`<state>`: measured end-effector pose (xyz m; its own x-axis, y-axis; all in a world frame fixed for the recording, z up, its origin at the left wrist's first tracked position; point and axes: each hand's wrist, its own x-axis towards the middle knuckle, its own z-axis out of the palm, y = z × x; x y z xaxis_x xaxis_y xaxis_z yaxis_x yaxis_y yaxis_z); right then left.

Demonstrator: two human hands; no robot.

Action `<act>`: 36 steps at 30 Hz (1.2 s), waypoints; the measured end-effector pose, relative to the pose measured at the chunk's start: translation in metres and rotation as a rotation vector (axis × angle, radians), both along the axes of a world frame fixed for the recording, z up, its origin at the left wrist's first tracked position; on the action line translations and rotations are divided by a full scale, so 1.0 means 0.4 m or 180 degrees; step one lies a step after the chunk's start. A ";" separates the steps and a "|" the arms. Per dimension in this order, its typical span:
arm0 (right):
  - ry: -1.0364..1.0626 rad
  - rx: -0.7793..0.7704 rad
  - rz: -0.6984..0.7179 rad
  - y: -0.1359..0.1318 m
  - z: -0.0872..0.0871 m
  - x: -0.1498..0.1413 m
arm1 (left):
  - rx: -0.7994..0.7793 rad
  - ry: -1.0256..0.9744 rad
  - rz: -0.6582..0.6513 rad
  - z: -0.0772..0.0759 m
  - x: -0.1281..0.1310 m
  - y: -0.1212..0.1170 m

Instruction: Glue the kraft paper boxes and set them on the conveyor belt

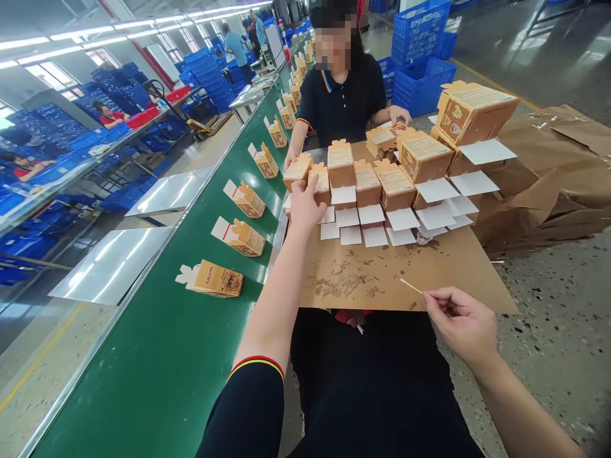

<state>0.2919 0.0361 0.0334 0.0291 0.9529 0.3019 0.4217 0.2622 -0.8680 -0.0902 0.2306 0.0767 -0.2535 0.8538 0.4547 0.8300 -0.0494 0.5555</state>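
Note:
My left hand (305,203) reaches forward and closes on a small tan carton (321,181) at the left end of a row of cartons on a brown cardboard sheet (382,280). My right hand (461,321) hovers over the sheet's near right corner and pinches a thin white stick (411,285) that points left. Several more cartons (396,184) with white flaps open stand in rows on the sheet. Across the sheet a person in a dark shirt (341,102) holds a carton (296,170) in one hand and touches another (382,137).
A green conveyor belt (162,356) runs along my left with several cartons (217,278) lying on it. Brown paper (548,184) is crumpled at the right. Blue crates (420,70) stand behind. Other workers sit at far left and back.

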 end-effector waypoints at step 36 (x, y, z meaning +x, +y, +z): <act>-0.2061 0.0004 0.0356 0.405 0.058 0.074 | -0.0942 -0.1717 0.0051 -0.134 0.066 -0.560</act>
<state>0.3214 0.1981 0.0565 -0.2582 0.9393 0.2261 0.8289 0.3356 -0.4475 -0.0639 0.0066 0.0231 -0.3956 0.9184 0.0032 0.4276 0.1811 0.8856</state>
